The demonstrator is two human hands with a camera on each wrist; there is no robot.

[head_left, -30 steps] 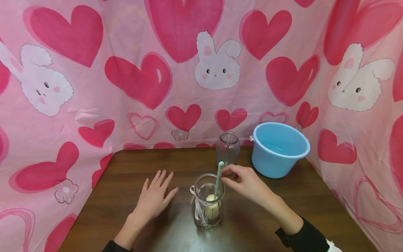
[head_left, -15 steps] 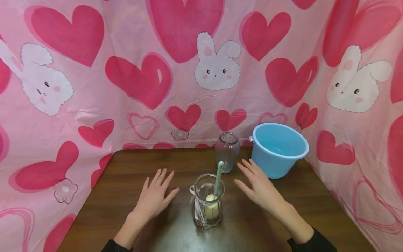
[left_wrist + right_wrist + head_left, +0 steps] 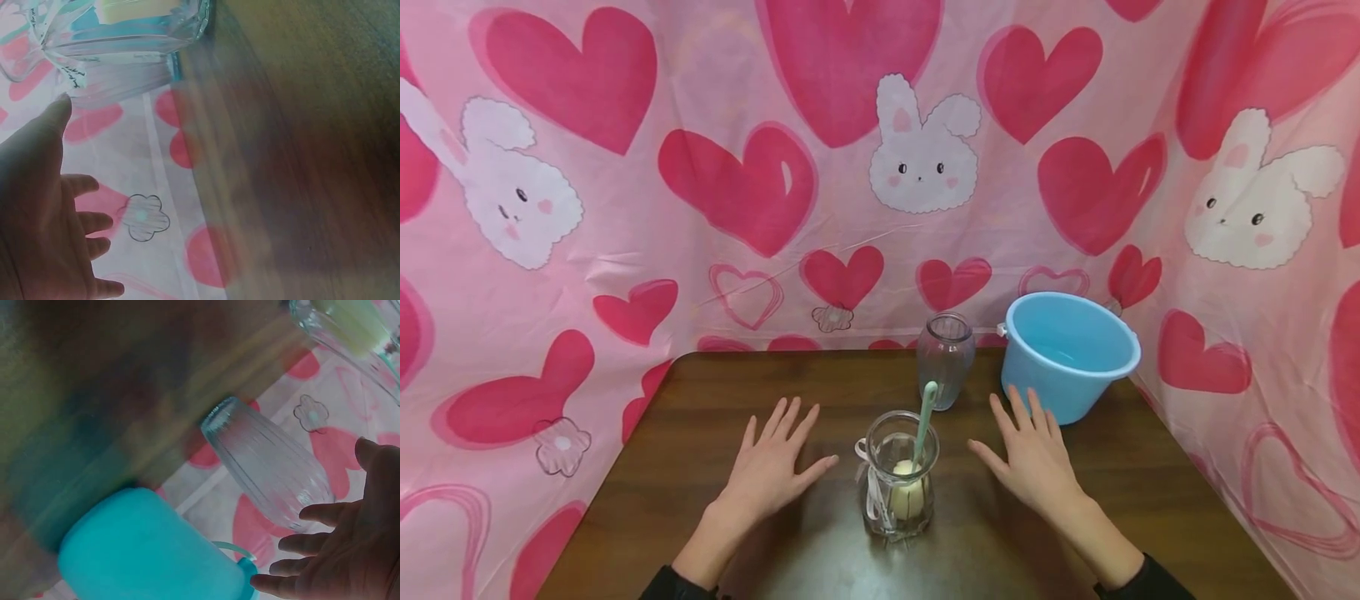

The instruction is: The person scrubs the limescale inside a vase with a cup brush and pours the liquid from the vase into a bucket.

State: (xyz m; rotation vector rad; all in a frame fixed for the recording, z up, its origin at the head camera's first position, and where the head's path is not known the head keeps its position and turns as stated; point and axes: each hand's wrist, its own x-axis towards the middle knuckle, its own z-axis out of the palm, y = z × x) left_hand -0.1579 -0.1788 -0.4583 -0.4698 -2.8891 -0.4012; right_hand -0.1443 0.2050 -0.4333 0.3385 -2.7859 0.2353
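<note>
Left hand (image 3: 766, 468), right hand (image 3: 1036, 460): fingers spread, grasping nothing. Ribbon-tied glass jar (image 3: 883, 463) between hands; green-handled utensil (image 3: 926, 411) leaning in jar.

1. Going by the ribboned jar (image 3: 886, 471), the bench (image 3: 850, 379) is wide open from 10 to 12 o'clock.
2. Vase (image 3: 946, 367) blocks 1, blue bucket (image 3: 1078, 387) blocks 2, skinny gap between them.
3. Green handle (image 3: 924, 421) pokes up out of the jar's mouth toward 1.
4. Left hand (image 3: 763, 475) at 9, right hand (image 3: 1036, 467) at 3, gap to the jar both sides. 6's free too.
</note>
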